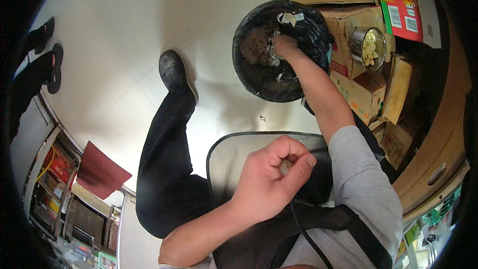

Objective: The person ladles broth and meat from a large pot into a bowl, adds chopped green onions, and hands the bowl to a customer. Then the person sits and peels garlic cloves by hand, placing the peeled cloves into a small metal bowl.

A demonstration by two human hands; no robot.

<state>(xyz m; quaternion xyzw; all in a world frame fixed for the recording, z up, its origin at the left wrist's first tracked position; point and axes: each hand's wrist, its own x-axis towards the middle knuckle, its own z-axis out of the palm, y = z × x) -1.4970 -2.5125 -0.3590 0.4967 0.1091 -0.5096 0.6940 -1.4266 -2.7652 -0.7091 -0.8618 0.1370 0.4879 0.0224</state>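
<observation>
My left hand (270, 175) is curled above my lap, its fingers around a small whitish object (285, 167) that is mostly hidden. With my right arm stretched forward, my right hand (285, 46) reaches down into a round bin lined with a black plastic bag (254, 85). Its fingertips are out of sight among white papery scraps (275, 59) and brown matter. Crumpled pale scraps (290, 18) lie in the far part of the bin. To the right, a steel bowl (356, 45) holds peeled pale cloves that look like garlic (369, 48).
Cardboard boxes (343, 26) are stacked right of the bin, under and around the bowl. A red and green box (403, 11) stands beyond. A small scrap (262, 118) lies on the tiled floor. At far left are another person's feet in black sandals (56, 69), above a maroon cloth (101, 170).
</observation>
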